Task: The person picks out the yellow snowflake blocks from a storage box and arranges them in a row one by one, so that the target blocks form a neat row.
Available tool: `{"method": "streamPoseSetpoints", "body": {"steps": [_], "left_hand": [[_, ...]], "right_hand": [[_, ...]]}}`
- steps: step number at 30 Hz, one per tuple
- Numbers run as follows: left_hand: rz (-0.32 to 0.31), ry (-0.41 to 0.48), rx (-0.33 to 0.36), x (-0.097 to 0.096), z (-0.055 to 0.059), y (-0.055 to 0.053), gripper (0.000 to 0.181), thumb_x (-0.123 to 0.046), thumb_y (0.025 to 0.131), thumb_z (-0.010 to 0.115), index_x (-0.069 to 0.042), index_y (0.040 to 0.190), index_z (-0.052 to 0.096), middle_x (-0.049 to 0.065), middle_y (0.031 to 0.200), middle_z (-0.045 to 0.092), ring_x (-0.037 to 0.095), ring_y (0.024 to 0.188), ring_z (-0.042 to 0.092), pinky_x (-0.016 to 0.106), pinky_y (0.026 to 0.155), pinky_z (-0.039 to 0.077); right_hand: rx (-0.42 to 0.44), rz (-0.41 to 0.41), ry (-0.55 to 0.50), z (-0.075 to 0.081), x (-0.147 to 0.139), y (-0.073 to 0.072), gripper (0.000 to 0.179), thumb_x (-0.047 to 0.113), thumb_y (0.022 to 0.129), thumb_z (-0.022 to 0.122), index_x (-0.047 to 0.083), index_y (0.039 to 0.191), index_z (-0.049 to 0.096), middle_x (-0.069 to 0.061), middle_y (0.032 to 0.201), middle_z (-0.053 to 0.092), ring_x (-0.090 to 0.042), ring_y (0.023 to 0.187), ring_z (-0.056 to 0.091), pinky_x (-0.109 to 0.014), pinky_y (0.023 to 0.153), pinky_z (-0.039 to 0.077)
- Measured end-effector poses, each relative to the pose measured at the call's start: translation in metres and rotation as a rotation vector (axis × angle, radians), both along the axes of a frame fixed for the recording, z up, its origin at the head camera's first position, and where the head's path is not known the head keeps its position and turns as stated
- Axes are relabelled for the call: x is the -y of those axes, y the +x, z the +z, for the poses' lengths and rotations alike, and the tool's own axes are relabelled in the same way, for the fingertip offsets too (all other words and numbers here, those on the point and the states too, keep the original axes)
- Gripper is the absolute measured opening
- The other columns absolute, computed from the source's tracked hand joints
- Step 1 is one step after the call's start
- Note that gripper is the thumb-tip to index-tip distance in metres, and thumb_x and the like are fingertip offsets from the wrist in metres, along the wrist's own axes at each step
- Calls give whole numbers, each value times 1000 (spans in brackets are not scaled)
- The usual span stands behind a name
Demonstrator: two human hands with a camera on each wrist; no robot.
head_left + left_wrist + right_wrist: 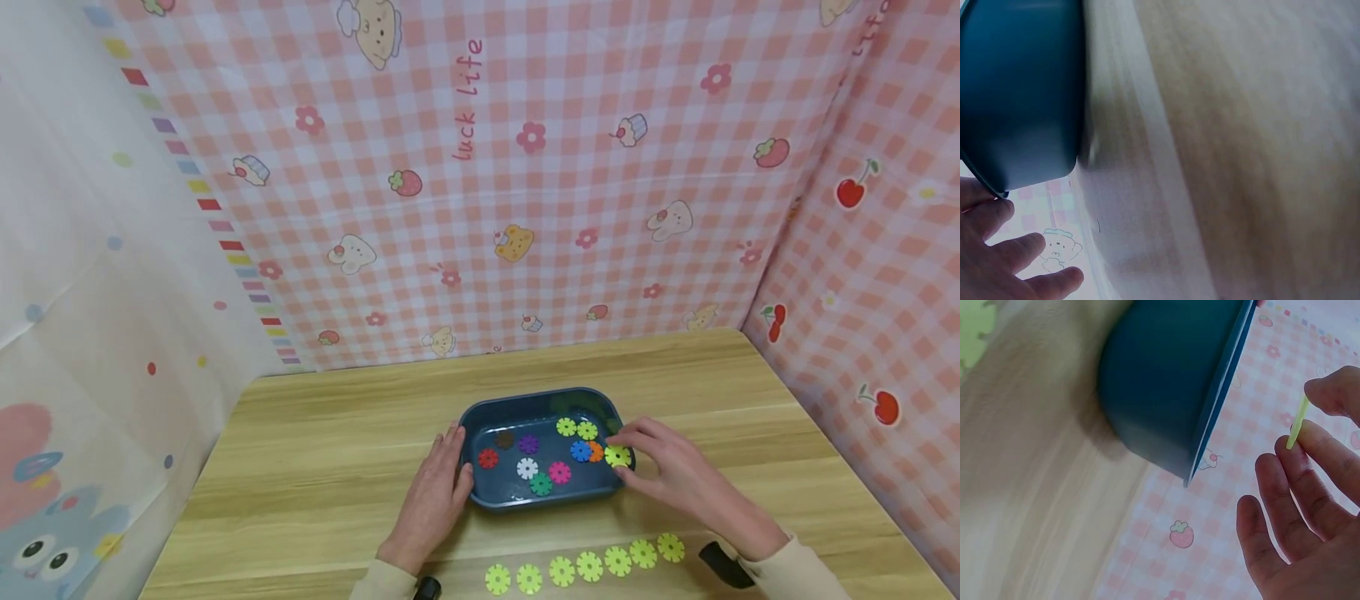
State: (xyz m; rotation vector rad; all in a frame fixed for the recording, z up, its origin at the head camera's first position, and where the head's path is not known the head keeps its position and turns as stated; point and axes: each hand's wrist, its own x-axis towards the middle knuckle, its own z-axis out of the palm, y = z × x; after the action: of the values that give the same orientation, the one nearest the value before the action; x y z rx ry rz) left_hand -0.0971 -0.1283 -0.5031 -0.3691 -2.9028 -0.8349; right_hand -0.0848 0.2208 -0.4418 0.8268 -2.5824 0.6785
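A dark blue tray [517, 502] stands on the wooden table, several notched plastic discs lying inside it. My left hand [432, 496] rests against the tray's left end with its fingers fairly straight along the rim. Over the right end, my right hand [667, 471] pinches a yellow-green notched disc [617, 457] between thumb and fingers. In the right wrist view that same disc [1298, 422] shows edge-on, above the tray's rim. Inside the tray are two more yellow-green discs [566, 427], plus red [488, 458], brown, purple, white, green, pink, blue and orange ones.
A row of several yellow-green discs [589, 567] lies on the table [315, 483] in front of the tray. Behind the table hangs a pink checked cloth [465, 208]; patterned cloths also hang at both sides.
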Motion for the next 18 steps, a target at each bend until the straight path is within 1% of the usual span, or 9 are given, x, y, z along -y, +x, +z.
{"method": "streamPoseSetpoints", "body": {"steps": [5, 9, 14, 18], "left_hand": [[0, 2, -6, -1, 0, 0, 57, -24, 107, 54, 2, 156, 41, 18, 163, 38, 42, 149, 35, 60, 118, 33], [4, -2, 1, -1, 0, 0, 58, -25, 107, 54, 1, 157, 41, 18, 163, 38, 41, 150, 35, 59, 119, 33], [5, -6, 9, -1, 1, 0, 58, -25, 107, 54, 1, 157, 41, 18, 164, 38, 41, 150, 34, 58, 119, 33], [5, -9, 6, -1, 1, 0, 58, -25, 107, 54, 1, 157, 41, 17, 164, 37, 41, 150, 34, 58, 120, 33]], "right_hand": [[0, -17, -13, -3, -8, 7, 33, 11, 78, 88, 15, 110, 79, 7, 105, 67, -13, 93, 65, -38, 78, 61], [-18, -26, -24, -7, -13, 12, 32, 11, 78, 88, 14, 108, 79, 8, 106, 67, -11, 93, 65, -38, 77, 61], [-54, -4, -41, -12, -21, 16, 34, 9, 75, 89, 12, 107, 78, 7, 105, 68, -11, 92, 66, -36, 74, 61], [-81, 19, -48, -17, -29, 20, 37, 7, 72, 90, 13, 107, 78, 8, 104, 68, -10, 90, 66, -32, 74, 60]]}}
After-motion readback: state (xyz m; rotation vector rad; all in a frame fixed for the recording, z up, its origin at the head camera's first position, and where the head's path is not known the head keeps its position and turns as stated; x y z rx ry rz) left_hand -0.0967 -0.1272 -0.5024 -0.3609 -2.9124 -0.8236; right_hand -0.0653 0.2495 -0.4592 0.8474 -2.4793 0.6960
